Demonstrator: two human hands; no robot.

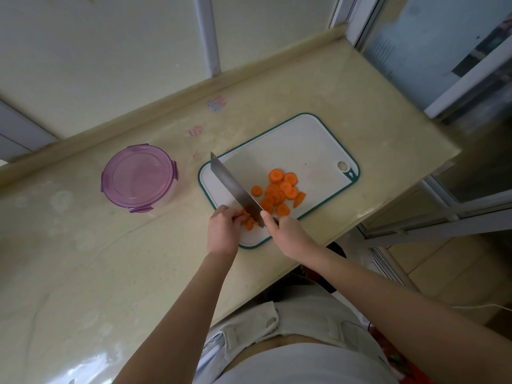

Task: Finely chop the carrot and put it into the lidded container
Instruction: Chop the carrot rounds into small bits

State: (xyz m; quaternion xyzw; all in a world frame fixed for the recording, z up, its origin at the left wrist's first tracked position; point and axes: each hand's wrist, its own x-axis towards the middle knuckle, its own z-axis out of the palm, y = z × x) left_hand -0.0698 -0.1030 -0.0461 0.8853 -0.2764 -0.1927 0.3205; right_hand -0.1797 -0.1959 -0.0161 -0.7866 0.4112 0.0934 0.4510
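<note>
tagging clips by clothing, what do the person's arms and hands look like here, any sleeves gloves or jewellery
Both arms are bare from hand to the frame edge: no sleeves show in this view. The left hand and right hand wear no gloves, and no rings, watch or bracelets are visible on fingers or wrists. No markings show on either forearm. Nails are too small to judge.

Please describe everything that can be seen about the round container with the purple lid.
The container is round, with a translucent purple lid and a clear body that shows only faintly below the lid. The lid has raised concentric rings and purple locking flaps at its edge; those seen look folded down, so it appears closed. It stands upright on the pale yellow counter, to the left of the cutting board and apart from it. No hand touches it, and nothing can be made out inside.
</note>
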